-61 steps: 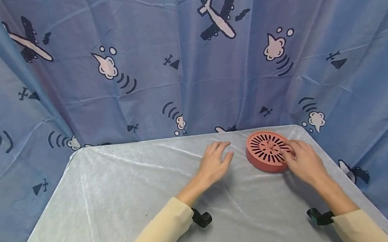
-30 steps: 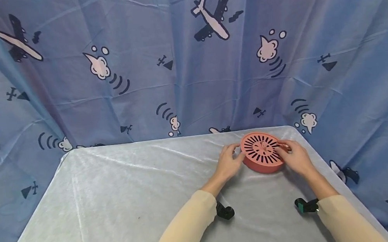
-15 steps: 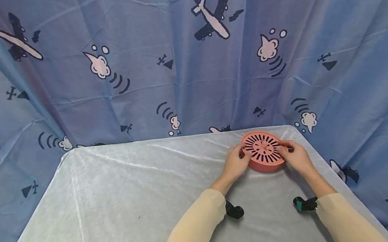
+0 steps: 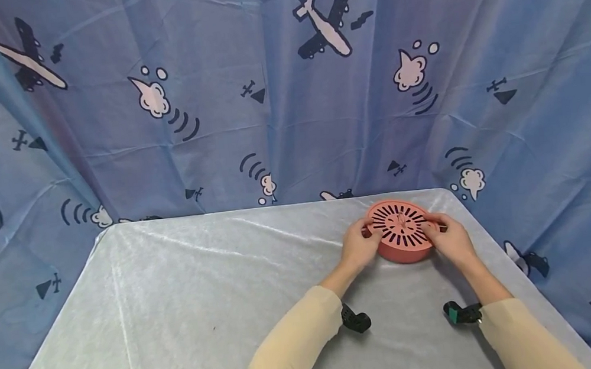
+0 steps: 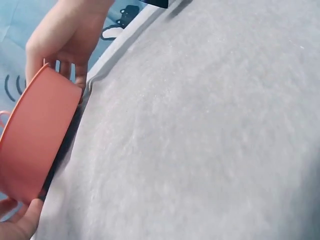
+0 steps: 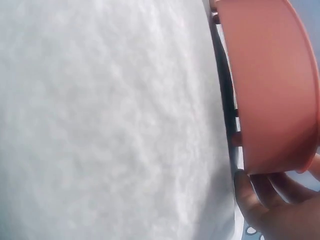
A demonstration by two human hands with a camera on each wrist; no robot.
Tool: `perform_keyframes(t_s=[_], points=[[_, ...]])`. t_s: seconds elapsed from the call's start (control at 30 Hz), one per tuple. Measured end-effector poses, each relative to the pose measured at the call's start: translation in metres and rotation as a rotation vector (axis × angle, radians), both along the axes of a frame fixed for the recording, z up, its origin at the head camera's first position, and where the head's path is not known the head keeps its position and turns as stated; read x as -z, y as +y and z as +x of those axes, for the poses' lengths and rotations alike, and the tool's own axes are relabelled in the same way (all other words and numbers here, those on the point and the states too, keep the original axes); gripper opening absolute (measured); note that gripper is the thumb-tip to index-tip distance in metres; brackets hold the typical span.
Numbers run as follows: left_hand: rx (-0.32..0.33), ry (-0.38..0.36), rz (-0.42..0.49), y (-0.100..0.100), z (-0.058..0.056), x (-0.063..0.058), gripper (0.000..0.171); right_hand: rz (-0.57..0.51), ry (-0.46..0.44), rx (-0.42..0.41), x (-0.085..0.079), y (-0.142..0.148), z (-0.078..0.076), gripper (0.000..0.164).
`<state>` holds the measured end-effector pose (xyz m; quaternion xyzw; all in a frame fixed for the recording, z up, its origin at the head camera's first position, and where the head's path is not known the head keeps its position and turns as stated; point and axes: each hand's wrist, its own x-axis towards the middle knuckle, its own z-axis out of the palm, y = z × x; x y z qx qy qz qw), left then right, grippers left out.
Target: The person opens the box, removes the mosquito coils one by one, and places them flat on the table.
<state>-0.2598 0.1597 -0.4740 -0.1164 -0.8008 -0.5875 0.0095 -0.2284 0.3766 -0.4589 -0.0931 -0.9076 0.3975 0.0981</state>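
A round coral-red mosquito coil holder (image 4: 400, 222) is at the far right of the table in the head view. Its lid has slots fanning outward and a small raised loop in the middle. My left hand (image 4: 358, 247) grips its left side, thumb on the near side. My right hand (image 4: 453, 242) grips the opposite side. The holder's smooth side wall (image 5: 37, 132) fills the left of the left wrist view, between both hands. Short feet show below the wall in the right wrist view, where my right-hand fingers (image 6: 270, 192) curl around the lower edge.
A pale grey, velvety cloth (image 4: 194, 301) covers the table. Behind and beside it hangs a blue curtain (image 4: 212, 97) printed with planes and clouds. The holder sits close to the table's back right corner. Black cameras (image 4: 356, 319) are strapped at both wrists.
My left hand has moved right from open air and taken hold of the holder's left side. My right hand has kept its place on the right side. Over the last half second little has moved.
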Motion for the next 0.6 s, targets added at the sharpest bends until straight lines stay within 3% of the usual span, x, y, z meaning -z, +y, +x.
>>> perform_keyframes(t_s=[0.33,0.6], points=[[-0.017,-0.067,0.061,-0.022,-0.001,-0.003,0.033,0.004,0.013,-0.024,-0.01,-0.021,0.004,0.052],[-0.009,-0.058,0.054,-0.045,-0.003,-0.004,0.034,-0.024,0.0,-0.047,-0.017,-0.041,0.005,0.052]])
